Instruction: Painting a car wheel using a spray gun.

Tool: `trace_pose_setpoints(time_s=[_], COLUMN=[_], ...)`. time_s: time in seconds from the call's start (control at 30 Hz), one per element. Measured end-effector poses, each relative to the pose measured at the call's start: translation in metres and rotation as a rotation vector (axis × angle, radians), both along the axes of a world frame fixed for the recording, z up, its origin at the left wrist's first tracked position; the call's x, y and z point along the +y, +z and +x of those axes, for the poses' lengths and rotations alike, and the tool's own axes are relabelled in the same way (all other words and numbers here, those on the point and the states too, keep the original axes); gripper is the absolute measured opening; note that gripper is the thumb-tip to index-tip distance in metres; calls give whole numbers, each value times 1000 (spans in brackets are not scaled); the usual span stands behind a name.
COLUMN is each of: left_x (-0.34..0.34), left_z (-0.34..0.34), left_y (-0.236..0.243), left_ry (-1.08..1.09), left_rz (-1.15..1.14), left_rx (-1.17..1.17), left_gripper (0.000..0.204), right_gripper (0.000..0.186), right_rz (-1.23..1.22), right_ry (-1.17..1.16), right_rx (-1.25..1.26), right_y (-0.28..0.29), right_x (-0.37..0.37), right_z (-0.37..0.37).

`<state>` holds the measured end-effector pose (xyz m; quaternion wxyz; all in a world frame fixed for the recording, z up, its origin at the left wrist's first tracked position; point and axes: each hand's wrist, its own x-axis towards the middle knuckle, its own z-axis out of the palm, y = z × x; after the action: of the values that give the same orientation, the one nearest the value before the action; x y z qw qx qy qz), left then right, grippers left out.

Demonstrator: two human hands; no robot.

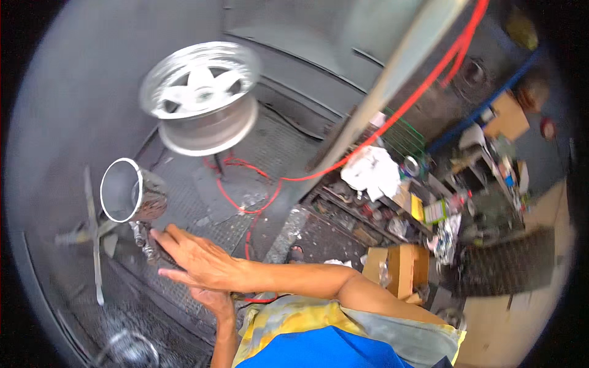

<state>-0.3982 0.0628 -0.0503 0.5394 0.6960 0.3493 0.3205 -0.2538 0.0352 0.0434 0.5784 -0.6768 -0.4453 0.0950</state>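
Grey wall (110, 80) on the left and behind, dark textured floor (279, 144), pale post (392, 73) slanting through upper right. Silver wheel rim (202, 95) sits tilted up on a thin stand (219, 164), ahead of the person and well apart from both hands. Right side: cardboard box (402, 273) and crumpled white sheet (371, 172) among clutter. Red hose (307, 178) crosses in front of the post, loops on the floor by the stand. Spray gun (147, 245) at lower left, its open cup (153, 199) leaning, mouth toward the left, not pointed clearly at anything readable. Right hand (205, 264) has the gun: fingers partly curled at the grip, some fairly straight; trigger finger too blurred to call. Left hand (216, 302) is tucked just under the right; can't tell how far its fingers are open or whether they hold anything. Step in hand reads as gun handling near the wheel. Next move would call for a level cup, firm grip, slack hose.
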Motion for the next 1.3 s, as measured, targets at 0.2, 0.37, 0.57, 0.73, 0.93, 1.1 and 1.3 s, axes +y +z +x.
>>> trace_pose_setpoints(time_s=[0.2,0.37,0.57,0.73,0.93,1.1,1.3], left_x=[-111,-155,-211,-149,-13,77,74], left_z=[84,115,204,191,106,3,-34], left_y=[-25,-80,-38,-105,-175,-192,-150], left_ry=[-460,-1047,-1523,-1654,-1405,-1064,-763], left_rz=[-212,-135,-87,114,242,-82,-405], left_rx=[3,109,434,663,1229,1394,1349], left_gripper=[49,53,53,54,46,41,37], right_gripper=[61,57,37,26,23,18,21], right_rz=[-261,-420,-486,-344,-223,-464,-351], right_ry=[-240,-558,-1042,-1404,-1627,-1720,-1707], right_rx=[105,207,254,524,442,356,746], right_y=[-30,-55,-107,-220,-350,-454,-467], right_x=[-118,-214,-347,-490,-616,-718,-681], right_z=[80,108,131,140,183,178,223])
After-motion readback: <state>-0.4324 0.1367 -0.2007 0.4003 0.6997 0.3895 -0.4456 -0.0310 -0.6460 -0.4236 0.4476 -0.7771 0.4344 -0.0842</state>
